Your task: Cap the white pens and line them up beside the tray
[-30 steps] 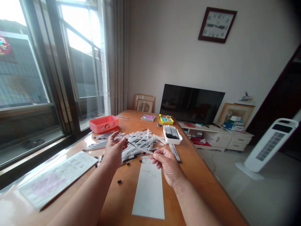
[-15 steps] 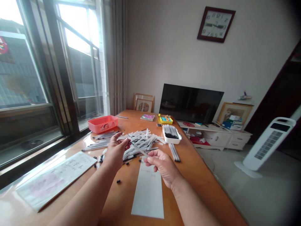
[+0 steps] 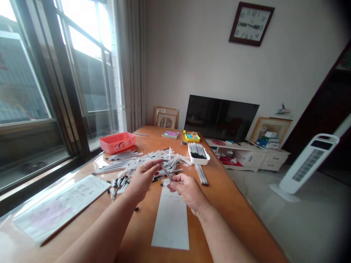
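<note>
A slim pen [image 3: 166,172] slants between my two hands above the table. My right hand [image 3: 189,190] pinches its lower, nearer end between thumb and fingers. The fingertips of my left hand [image 3: 145,178] are closed at its upper end; what small part they cover is hidden. Behind the hands lies a loose heap of white and clear pen parts [image 3: 174,160], with black pieces among them. A long sheet of white paper [image 3: 170,223] lies under the right hand. One small black cap [image 3: 136,209] rests on the wood beside my left forearm.
A white box [image 3: 201,160] holds upright pens, with several pens [image 3: 202,175] lying before it. At the left are a red plastic box [image 3: 116,144], a row of pens [image 3: 109,168] and a notebook [image 3: 63,210]. The table's right edge drops to the floor.
My left hand has moved right, closer to my right hand. The pen between them now stands more steeply. The view has shifted slightly.
</note>
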`<state>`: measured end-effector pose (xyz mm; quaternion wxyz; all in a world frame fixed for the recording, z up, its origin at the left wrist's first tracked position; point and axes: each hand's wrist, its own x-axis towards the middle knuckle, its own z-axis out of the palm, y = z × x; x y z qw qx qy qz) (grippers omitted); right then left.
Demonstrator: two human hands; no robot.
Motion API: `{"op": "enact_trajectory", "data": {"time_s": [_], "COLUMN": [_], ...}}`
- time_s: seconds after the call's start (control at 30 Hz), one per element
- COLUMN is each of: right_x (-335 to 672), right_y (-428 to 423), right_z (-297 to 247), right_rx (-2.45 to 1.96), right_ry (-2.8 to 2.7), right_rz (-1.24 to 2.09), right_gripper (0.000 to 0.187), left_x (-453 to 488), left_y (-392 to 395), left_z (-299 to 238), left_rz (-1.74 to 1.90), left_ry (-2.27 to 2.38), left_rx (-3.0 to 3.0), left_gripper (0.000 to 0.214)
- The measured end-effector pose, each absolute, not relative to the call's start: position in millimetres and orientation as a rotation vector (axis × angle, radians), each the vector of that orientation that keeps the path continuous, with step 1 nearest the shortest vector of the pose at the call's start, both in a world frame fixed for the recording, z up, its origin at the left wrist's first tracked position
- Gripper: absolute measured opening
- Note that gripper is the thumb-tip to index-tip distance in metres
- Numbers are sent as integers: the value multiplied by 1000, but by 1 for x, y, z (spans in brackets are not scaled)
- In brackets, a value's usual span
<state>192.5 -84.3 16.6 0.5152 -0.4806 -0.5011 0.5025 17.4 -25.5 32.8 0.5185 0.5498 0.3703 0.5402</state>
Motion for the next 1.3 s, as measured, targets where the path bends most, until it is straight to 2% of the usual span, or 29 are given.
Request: {"op": "enact_trajectory", "data": {"time_s": [0.2, 0.47, 0.7, 0.8, 0.9, 1.07, 1.3], "right_x": [198, 199, 202, 206, 209, 213, 213], "right_y": [-79, -84, -84, -81, -79, -78, -79], "right_z": [12, 23, 25, 21, 17, 17, 17], "right_rx": [-1160, -1114, -1067, -1080, -1124, -1122, -1144], "right_ry": [-1187, -1175, -1186, -1176, -1157, -1138, -1136], "right_rz": [1162, 1231, 1202, 1184, 1164, 1151, 1159], "right_gripper": [25, 29, 30, 31, 31, 30, 28], "left_x": [18, 17, 20, 18, 14, 13, 14], "left_y": [-31, -32, -26, -15, -6, -6, -7], "left_z": [38, 39, 30, 14, -3, -10, -14], "left_rz": [1278, 1165, 1117, 1132, 1083, 835, 706], "left_ry": [891, 668, 820, 973, 1182, 1251, 1310], "left_rx": [1414, 1160, 1264, 1447, 1871, 2357, 2484], "left_gripper": [39, 48, 44, 27, 10, 17, 16]}}
